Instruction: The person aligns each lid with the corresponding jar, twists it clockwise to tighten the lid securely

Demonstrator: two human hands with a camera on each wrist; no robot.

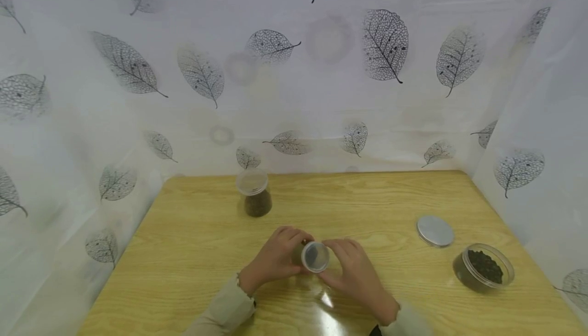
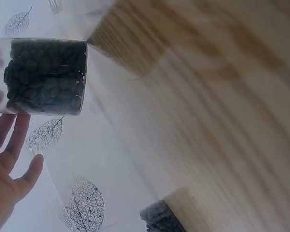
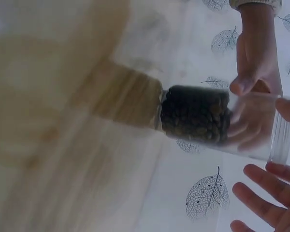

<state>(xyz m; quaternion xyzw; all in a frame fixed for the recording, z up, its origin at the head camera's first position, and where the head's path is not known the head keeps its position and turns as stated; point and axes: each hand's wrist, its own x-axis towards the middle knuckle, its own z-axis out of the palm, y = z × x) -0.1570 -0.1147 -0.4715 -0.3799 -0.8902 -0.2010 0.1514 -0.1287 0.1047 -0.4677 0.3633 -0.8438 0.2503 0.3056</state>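
Observation:
A clear jar (image 1: 296, 254) with dark beans in its lower part stands on the table between my hands. My left hand (image 1: 275, 257) grips it round the side; through the clear wall its fingers show in the right wrist view. A translucent lid (image 1: 316, 257) covers the top. My right hand (image 1: 356, 277) pinches the lid's edge between thumb and fingertip, its other fingers spread apart. Dark beans (image 2: 46, 75) fill much of the jar in the left wrist view, where the camera looks at it sideways.
Behind my left hand stands another lidded jar (image 1: 258, 204) of dark contents. At the right, an uncovered round tub (image 1: 475, 280) of dark beans sits near a silver lid (image 1: 435, 231). Leaf-patterned sheeting (image 1: 317, 91) surrounds the wooden table (image 1: 197, 239).

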